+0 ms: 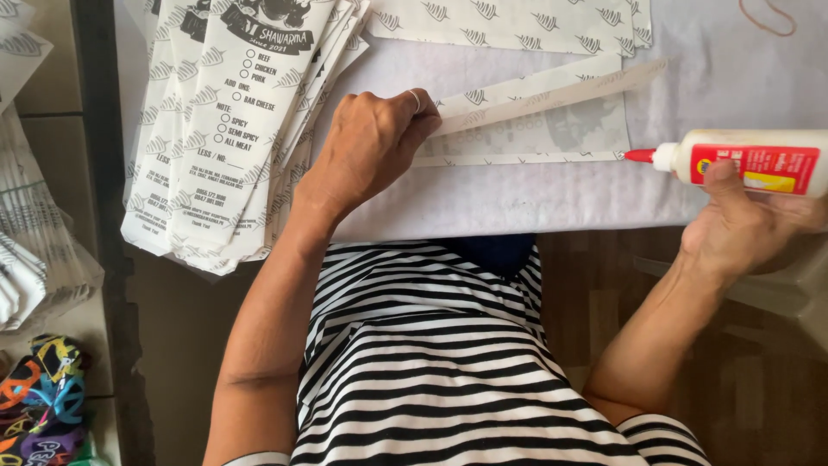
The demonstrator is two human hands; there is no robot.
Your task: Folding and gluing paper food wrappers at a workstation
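Observation:
My left hand [371, 142] presses down on a folded white paper sheet [552, 112] with a leaf print, its fingers curled over the fold's raised flap [552, 86]; a ring sits on one finger. My right hand [742, 220] grips a white glue bottle [746, 161] with a red label, held sideways. Its red nozzle [640, 155] touches the right end of the sheet's narrow front strip [517, 159].
A fanned stack of printed paper bags [224, 129] lies at the left of the white tabletop [517, 203]. More leaf-print sheets [517, 22] lie at the back. A rubber band [768, 17] rests far right. Paper bundles [34, 250] and a colourful cloth [43, 397] sit at the left edge.

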